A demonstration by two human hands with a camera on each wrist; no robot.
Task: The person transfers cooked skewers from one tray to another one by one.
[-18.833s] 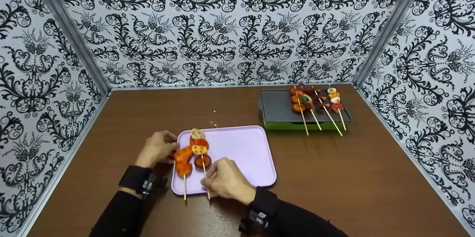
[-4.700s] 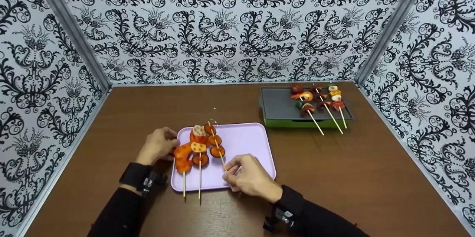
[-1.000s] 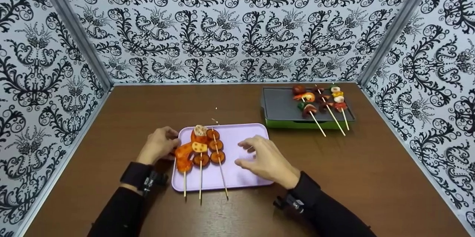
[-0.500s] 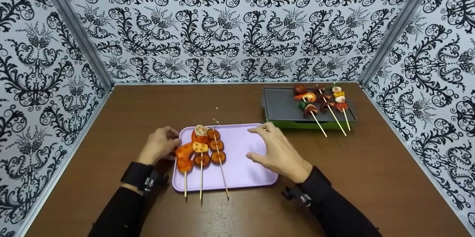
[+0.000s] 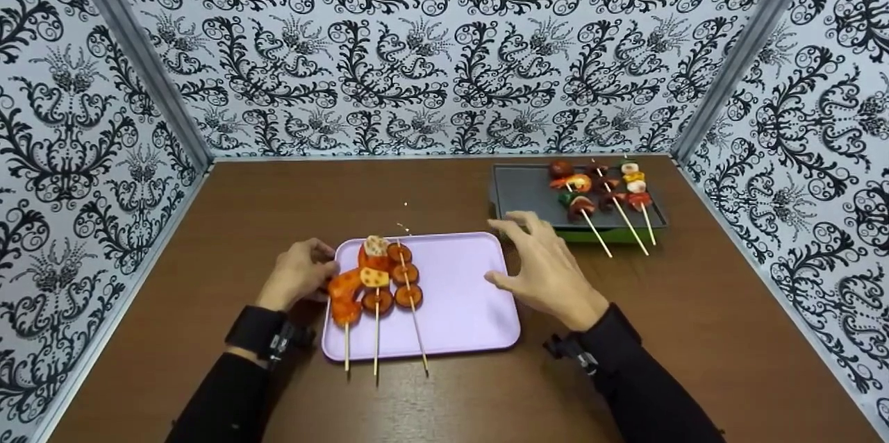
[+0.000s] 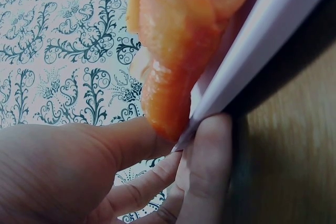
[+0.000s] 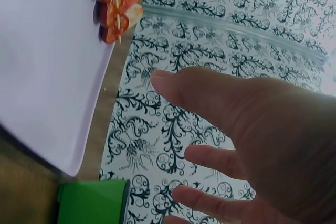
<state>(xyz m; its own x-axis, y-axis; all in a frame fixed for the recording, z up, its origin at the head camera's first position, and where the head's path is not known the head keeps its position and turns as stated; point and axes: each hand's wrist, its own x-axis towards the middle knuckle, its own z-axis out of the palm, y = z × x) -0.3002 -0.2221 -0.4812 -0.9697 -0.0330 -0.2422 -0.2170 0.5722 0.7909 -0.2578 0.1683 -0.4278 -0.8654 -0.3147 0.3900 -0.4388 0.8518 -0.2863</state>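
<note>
My left hand (image 5: pixel 297 275) pinches the left rim of a lilac tray (image 5: pixel 458 304); in the left wrist view the thumb lies above the rim and fingers below. Beside the thumb is an orange drumstick-shaped skewer (image 5: pixel 345 297). To its right lie a mixed skewer (image 5: pixel 375 278) with pale holed slices and a skewer of round brown-orange slices (image 5: pixel 406 273). Their sticks overhang the tray's near edge. My right hand (image 5: pixel 552 273) hovers by the tray's right edge, fingers spread and holding nothing; the right wrist view shows thumb and fingers apart.
A green grill (image 5: pixel 597 235) with a dark top plate stands at the back right. On it lie a shrimp skewer (image 5: pixel 574 183), a dark meat skewer (image 5: pixel 610 196) and a white-and-yellow skewer (image 5: pixel 635 182), sticks pointing forward. Patterned walls enclose the brown table (image 5: pixel 292 200).
Earlier, the right hand laid the round-slice skewer, formerly on the grill, on the tray and let go. In the last second it moves right, towards the grill, fingers spreading. The left hand stays put.
</note>
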